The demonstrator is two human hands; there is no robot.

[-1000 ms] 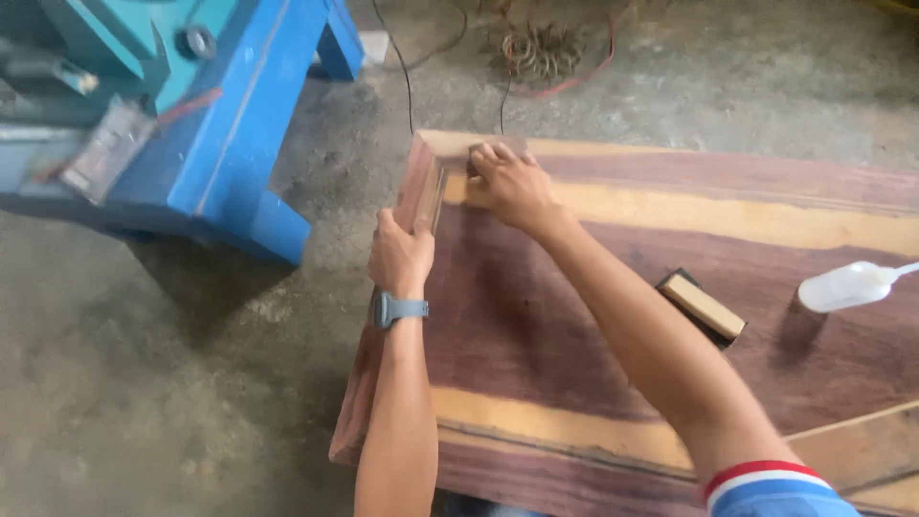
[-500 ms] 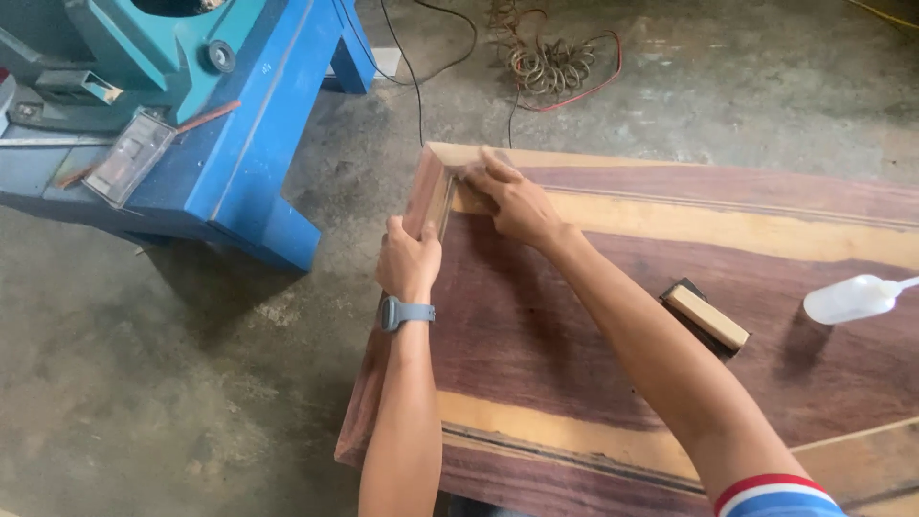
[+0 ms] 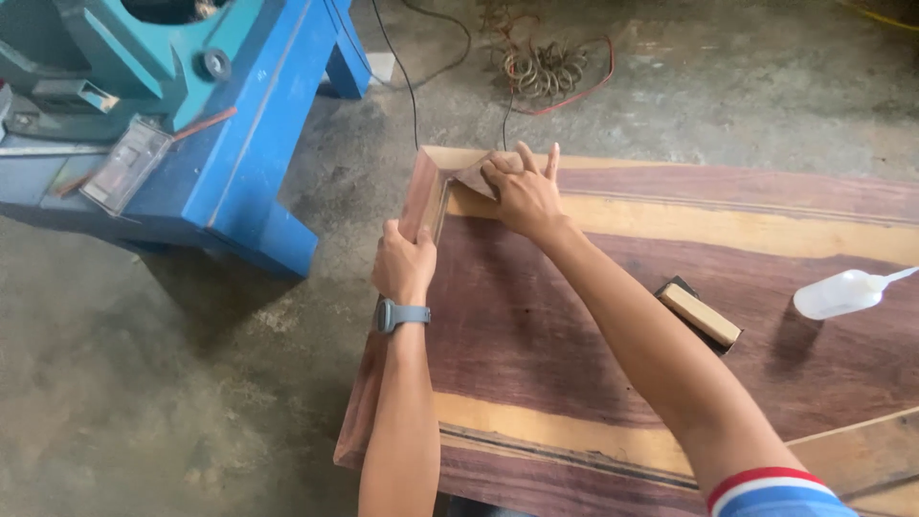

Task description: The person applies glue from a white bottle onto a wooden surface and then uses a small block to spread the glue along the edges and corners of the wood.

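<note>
A large framed wooden panel (image 3: 593, 316) of dark reddish wood with pale streaks lies flat before me. My left hand (image 3: 402, 260), with a grey watch on the wrist, grips the raised left frame rail (image 3: 419, 196) of the panel. My right hand (image 3: 522, 191) presses a small piece of brown sandpaper (image 3: 476, 175) into the far left corner of the frame, with two fingers lifted and spread.
A wooden sanding block (image 3: 699, 313) and a white squeeze bottle (image 3: 842, 292) lie on the panel to the right. A blue and teal machine (image 3: 182, 124) stands on the concrete floor at the left. Coiled cables (image 3: 541, 62) lie beyond the panel.
My right hand has shifted slightly along the corner and raised its fingers, showing the sandpaper. My left hand keeps its hold on the rail.
</note>
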